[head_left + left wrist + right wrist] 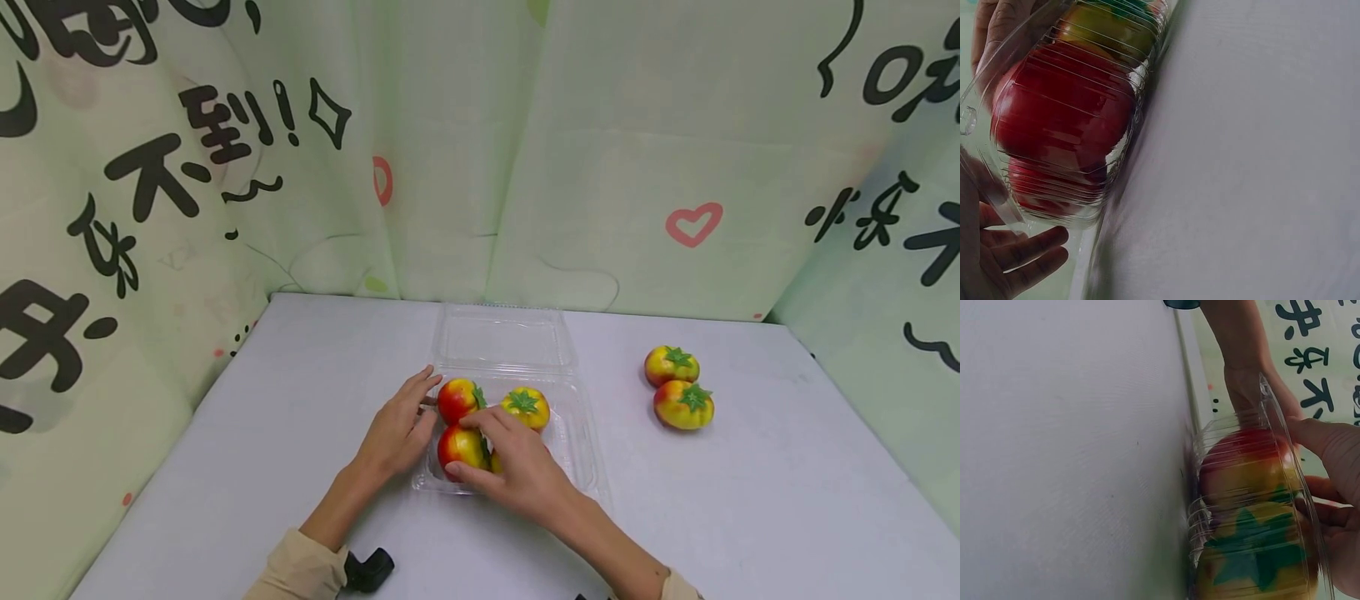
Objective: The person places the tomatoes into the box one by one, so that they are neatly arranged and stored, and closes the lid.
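Right hand (517, 462) is bent over the near-left fruit (457, 448) in the clear tray (576, 442), thumb at the fruit's seven o'clock, fingertips at twelve; assessed as gripping it, firmness not determinable. Bearings follow the head view, twelve being away from the person. From the middle of that hand the fruit lies at about nine o'clock, making the right the nearer hand. Left hand (399, 429) is at the fruit's ten o'clock, beside the tray's left wall, fingers extended and holding nothing; contact with the wall not confirmed.

Near-left fruit is roundish, without a marked long axis. Its green calyx (486, 452) points to about three o'clock, so the stem axis runs nine to three. At its twelve sits the far-left fruit (454, 400), calyx likewise toward three; at its two, the far-right fruit (534, 410), calyx up. The lid (502, 337) lies open at the tray's twelve.
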Motion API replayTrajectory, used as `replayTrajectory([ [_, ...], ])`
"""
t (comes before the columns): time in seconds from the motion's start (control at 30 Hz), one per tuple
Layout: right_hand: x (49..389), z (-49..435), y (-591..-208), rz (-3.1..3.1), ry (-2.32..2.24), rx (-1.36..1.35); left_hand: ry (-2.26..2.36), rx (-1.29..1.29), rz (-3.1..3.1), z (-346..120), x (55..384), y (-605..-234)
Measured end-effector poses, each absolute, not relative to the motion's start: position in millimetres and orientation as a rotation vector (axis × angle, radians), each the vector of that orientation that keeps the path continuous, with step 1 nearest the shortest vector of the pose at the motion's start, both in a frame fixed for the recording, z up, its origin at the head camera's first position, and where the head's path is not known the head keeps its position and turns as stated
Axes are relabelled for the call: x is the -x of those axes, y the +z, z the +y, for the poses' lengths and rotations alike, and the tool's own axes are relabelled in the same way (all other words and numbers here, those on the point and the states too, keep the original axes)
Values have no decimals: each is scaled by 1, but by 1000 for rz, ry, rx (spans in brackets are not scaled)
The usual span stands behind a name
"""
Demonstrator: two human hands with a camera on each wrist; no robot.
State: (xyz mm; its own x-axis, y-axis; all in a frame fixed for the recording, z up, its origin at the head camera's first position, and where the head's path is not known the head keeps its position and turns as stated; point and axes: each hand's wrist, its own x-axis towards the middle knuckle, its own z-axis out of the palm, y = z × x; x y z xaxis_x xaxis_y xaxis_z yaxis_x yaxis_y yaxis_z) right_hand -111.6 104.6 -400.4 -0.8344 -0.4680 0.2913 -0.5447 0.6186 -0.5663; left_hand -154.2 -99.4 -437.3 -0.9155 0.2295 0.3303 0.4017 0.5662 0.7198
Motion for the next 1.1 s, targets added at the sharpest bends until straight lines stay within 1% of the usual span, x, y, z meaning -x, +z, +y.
replayTrajectory([
  [0.23,111,109,-399,-2693,1022,-845,-1269,532,-2590,-100,154,-438],
  [1.1,103,147,-395,-2743,987,-662,-1261,514,-2620,-98,154,-436],
])
